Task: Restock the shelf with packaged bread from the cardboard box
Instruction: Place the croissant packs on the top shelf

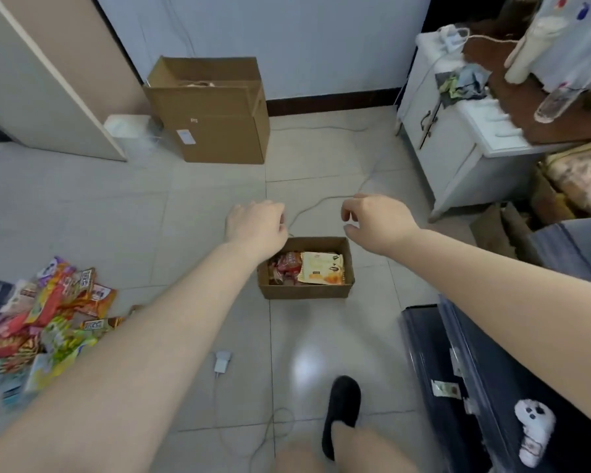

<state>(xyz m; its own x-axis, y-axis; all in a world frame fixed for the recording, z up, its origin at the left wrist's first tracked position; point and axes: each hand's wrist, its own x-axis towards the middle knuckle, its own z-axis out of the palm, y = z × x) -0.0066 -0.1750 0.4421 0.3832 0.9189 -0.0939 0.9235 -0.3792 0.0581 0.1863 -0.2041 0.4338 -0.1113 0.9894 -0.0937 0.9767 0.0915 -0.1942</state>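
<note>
Cardboard box (306, 291) (bread packets, seemingly) lies between left hand (256, 227) and right hand (377, 221), both loosely curled, empty.

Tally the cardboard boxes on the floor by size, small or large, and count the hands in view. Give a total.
Small box: 1
Large box: 1
Hands: 2, left hand and right hand
Total: 4
</note>
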